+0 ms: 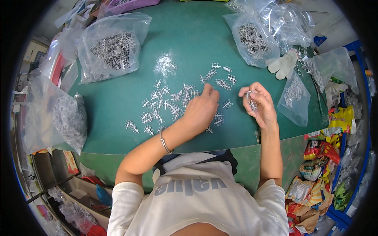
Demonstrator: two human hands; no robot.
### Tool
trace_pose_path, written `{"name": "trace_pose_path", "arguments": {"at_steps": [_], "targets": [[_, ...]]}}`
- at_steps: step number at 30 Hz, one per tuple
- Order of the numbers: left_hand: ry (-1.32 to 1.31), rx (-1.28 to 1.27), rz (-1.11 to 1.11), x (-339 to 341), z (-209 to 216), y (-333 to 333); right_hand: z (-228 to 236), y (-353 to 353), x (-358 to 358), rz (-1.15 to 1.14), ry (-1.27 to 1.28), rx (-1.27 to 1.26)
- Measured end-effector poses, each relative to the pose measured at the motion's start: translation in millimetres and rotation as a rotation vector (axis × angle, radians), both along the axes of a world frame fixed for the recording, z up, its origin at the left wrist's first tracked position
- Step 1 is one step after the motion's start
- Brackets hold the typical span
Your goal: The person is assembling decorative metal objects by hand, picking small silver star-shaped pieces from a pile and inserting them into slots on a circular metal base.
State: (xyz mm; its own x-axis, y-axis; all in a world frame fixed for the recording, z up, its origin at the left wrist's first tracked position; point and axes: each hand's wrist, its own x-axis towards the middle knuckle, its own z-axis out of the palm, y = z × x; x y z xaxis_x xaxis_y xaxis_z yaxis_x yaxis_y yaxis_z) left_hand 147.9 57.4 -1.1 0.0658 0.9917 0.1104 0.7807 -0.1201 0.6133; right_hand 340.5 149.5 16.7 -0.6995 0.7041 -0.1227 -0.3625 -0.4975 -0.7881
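Note:
Small silver branched metal pieces lie scattered over the green tabletop, several of them in a loose cluster left of my left hand. That hand reaches over the table with its fingers bent and pressed together, and its fingertips point down close to another small group of pieces. Whatever is between those fingertips is hidden. My right hand, palm turned up, curls its fingers and thumb around a few silver branched pieces. One single piece lies on the table between my two hands.
Clear plastic bags of metal parts stand at the back left and back right. A bag of ring-like parts sits at left. White powder, a white glove and a small bag lie on the table.

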Motion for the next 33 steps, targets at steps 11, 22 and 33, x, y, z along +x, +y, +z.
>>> {"name": "trace_pose_path", "arguments": {"at_steps": [11,22,33], "targets": [[-0.372,0.217,0.049,-10,-9,8,-1,-29,-29,-0.017,-1.069,1.245],[-1.763,-0.657,0.302,-30,12,13,1,15,-14,-0.033,-0.204,-0.049],[-0.195,0.078,0.143,-16,2,33,-12,37,-34,-0.167,-0.911,0.938]]}}
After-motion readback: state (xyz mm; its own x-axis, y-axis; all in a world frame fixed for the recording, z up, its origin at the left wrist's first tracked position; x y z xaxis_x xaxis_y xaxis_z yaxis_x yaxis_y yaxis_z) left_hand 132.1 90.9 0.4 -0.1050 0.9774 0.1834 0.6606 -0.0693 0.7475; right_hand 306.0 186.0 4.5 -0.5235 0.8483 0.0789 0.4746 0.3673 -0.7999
